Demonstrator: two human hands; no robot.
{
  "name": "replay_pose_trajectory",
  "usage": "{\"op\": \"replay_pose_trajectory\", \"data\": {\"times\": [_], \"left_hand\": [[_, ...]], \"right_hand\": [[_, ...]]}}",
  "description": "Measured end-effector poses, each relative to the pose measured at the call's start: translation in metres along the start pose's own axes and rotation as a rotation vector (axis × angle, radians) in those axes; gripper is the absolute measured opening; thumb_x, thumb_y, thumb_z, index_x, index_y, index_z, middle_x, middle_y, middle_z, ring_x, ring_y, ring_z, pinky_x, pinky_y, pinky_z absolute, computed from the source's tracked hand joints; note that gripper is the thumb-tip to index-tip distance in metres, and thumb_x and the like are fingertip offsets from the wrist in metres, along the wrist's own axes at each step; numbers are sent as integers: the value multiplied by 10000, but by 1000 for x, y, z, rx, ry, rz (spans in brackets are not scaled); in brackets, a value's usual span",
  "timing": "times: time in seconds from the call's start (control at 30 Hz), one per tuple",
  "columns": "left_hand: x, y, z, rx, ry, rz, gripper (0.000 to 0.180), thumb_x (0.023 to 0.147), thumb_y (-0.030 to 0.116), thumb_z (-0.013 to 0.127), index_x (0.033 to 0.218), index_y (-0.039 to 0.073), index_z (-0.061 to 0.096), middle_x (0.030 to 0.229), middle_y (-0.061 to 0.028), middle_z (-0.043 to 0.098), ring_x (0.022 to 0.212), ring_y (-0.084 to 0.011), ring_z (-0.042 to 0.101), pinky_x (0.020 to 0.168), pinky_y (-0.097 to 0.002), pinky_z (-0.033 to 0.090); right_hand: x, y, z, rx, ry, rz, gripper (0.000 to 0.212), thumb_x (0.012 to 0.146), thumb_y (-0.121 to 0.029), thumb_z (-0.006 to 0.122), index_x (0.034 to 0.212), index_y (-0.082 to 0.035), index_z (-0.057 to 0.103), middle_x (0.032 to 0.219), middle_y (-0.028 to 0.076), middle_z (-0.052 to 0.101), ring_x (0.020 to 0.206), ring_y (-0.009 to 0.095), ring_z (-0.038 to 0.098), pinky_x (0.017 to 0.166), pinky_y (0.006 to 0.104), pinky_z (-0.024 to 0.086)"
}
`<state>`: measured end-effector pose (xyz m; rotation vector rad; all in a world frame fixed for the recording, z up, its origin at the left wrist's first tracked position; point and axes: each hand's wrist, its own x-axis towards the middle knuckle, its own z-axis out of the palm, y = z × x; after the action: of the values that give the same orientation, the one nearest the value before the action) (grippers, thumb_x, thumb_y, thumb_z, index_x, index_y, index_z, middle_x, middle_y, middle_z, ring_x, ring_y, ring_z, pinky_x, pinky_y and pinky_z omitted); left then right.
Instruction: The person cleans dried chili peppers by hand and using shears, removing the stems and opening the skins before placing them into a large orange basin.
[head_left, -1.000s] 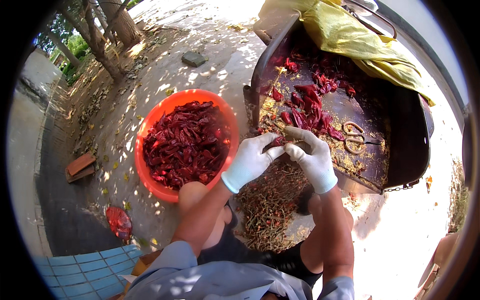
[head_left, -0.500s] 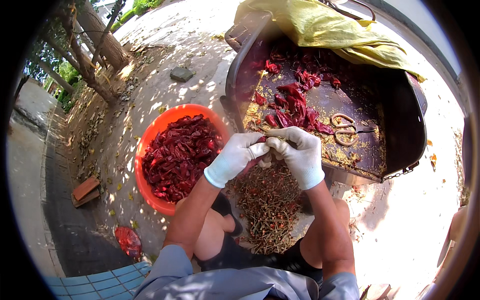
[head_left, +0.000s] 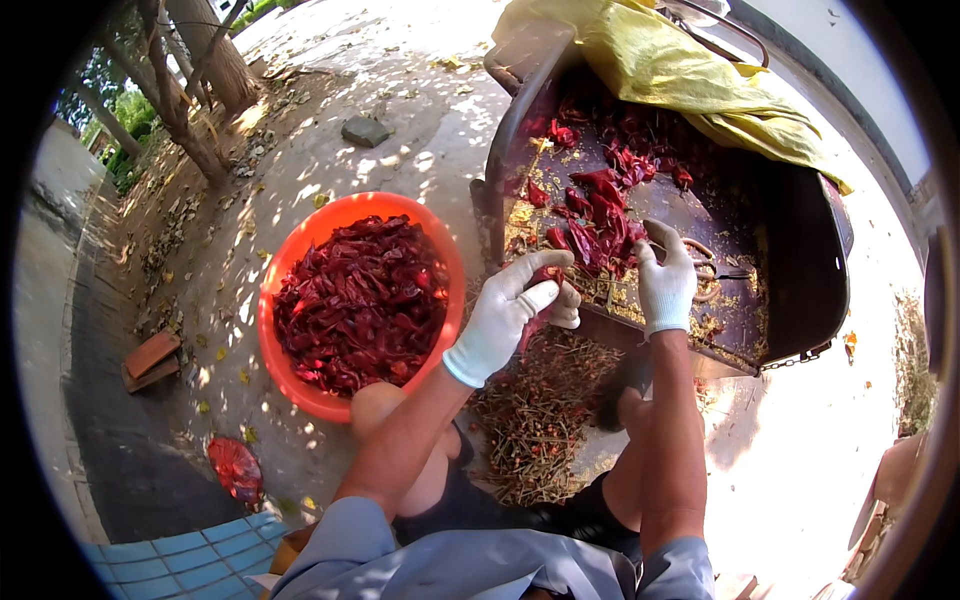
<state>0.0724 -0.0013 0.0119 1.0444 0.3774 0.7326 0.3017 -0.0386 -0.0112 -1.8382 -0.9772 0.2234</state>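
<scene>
My left hand (head_left: 515, 310), in a white glove, is closed around a dark red dried chili pepper (head_left: 547, 274), which its fingers partly cover. My right hand (head_left: 666, 283), gloved too, reaches over the edge of a dark metal cart bed (head_left: 800, 290). Its thumb and forefinger are apart beside a heap of dried red chilies (head_left: 600, 215); whether they touch one is hard to see. Scissors (head_left: 708, 270) with tan handles lie just right of that hand, partly hidden by it. Left of my hands, an orange basin (head_left: 455, 250) holds many dried chilies (head_left: 360, 300).
Below my hands, a pile of cut stems (head_left: 540, 430) covers the ground between my legs. Yellow seeds (head_left: 525, 225) lie scattered in the cart bed. A yellow-green sack (head_left: 670, 70) drapes its far side. A stone (head_left: 365, 131), bricks (head_left: 152, 358) and a red bag (head_left: 235, 468) lie leftward.
My hands were together over the stem pile and have parted. The right one has moved forward and right to the chilies in the cart; the left keeps a chili. The view has shifted slightly.
</scene>
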Motion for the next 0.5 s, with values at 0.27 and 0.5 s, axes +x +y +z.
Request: {"op": "replay_pose_trajectory", "data": {"times": [0.27,0.5], "left_hand": [[3,-6,-17,-58,143,-99,227,942,5,501,1132,1,625,1030,-70,664,909,-156,675,659,-249,544],[5,-14,-19,46,198,-101,222,985,185,629,1128,18,661,947,-11,675,743,-48,633,492,-171,438]], "right_hand": [[19,29,12,-564,-16,51,362,869,-331,709,1126,-77,694,988,162,734,915,327,708,828,418,542],[18,31,-16,702,92,438,213,938,-101,667,1120,2,624,938,88,704,765,155,696,595,252,563]]}}
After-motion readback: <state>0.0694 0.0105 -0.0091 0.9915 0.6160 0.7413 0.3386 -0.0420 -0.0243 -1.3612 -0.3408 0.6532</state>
